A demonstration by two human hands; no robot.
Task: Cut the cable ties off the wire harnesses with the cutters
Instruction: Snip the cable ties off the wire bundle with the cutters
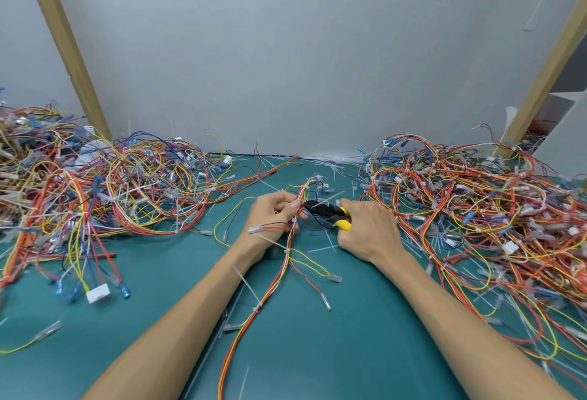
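The cutters (330,214) are in the middle of the green surface (317,352), held in the right hand (365,228), whose fingers curl around the yellow handles. Only the black nose and a bit of yellow stick out on the hand's left side. The cutters lie almost flat, with their long side running left to right. The nose points left at the wires right by the left thumb. The left hand (273,212) grips a wire harness (288,241) of red, yellow and white wires, pinching it between thumb and fingers. The harness runs from just past the hands, through the left hand, and down toward the person between the two arms. A white cable tie (287,251) sits on the harness just below the left hand, and a second cable tie (259,305) sits lower down. A left pile (95,183) and a right pile (476,202) of wires lie on either side.
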